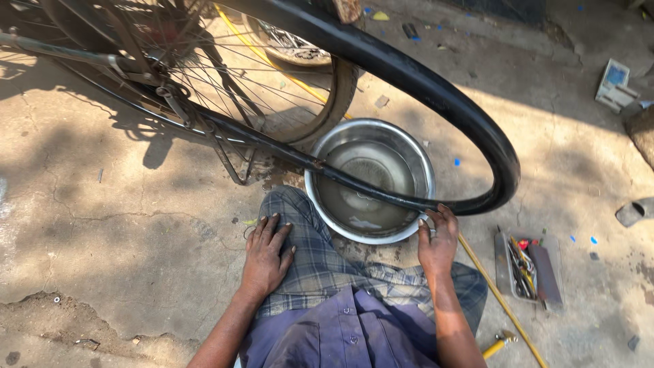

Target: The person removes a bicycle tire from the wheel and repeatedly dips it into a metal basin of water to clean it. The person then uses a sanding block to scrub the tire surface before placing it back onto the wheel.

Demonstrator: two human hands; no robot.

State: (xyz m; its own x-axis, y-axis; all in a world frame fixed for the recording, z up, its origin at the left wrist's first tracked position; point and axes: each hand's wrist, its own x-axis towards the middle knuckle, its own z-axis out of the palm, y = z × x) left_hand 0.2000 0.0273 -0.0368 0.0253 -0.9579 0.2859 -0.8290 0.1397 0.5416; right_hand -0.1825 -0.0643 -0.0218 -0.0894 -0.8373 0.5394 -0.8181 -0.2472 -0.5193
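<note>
A black inner tube (436,92) arches from the top of the view down over a steel basin (422,163) of murky water. My right hand (437,238) grips the tube at the basin's near right rim. A thinner stretch of tube runs across the basin back toward the bicycle wheel (225,75). My left hand (266,255) rests flat on my knee, fingers spread, holding nothing. I sit on the ground in checked cloth and a blue shirt.
A small tray of tools (528,269) lies on the concrete to my right. A yellow hose (501,300) runs past it, and a hammer (501,341) lies near my right elbow. A small box (613,85) sits far right. Cracked concrete spreads left.
</note>
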